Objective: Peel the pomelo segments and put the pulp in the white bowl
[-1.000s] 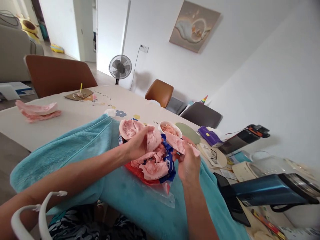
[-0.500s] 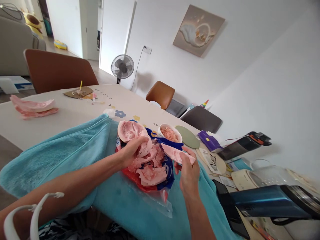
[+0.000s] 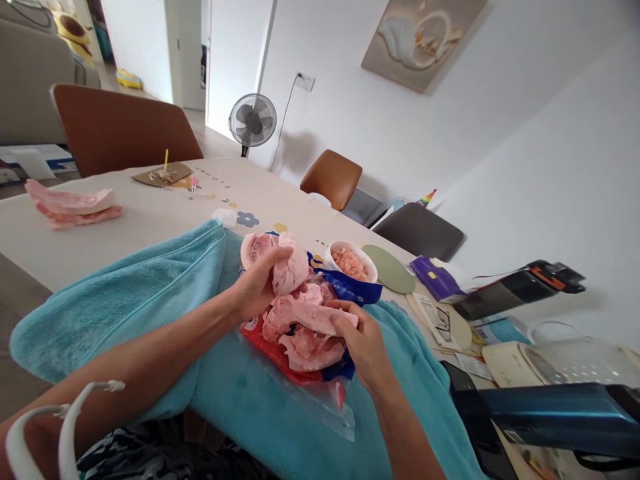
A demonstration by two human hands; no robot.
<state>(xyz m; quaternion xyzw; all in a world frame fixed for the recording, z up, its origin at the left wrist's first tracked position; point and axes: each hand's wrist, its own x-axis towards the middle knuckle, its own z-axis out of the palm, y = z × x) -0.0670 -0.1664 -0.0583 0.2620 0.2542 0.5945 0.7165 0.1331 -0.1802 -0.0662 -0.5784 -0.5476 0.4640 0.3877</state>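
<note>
My left hand (image 3: 257,283) is closed around a rounded pink piece of pomelo (image 3: 291,267), its thumb pressed on the top. Between the thumb and fingers of my right hand (image 3: 363,337) is a thick pale-pink strip of pomelo peel (image 3: 320,318), low over the pile. Torn peel and membrane scraps (image 3: 310,350) lie below both hands on a red and blue plastic bag (image 3: 263,343). Behind my left hand rests a hollow cup of peel (image 3: 253,248). A white bowl (image 3: 374,270) of pink pulp (image 3: 351,262) stands just beyond the bag.
A turquoise towel (image 3: 135,287) lies under the bag and over the table's near edge. More peel (image 3: 75,203) sits at the far left. To the right are a green mat (image 3: 390,268), a purple pack (image 3: 437,280), a dark bottle (image 3: 500,293), a blue flask (image 3: 555,413) and a phone (image 3: 470,420).
My left hand has lifted the rounded pomelo piece up from the pile. My right hand has brought the peel strip leftward and down over the scraps. The view has shifted slightly.
</note>
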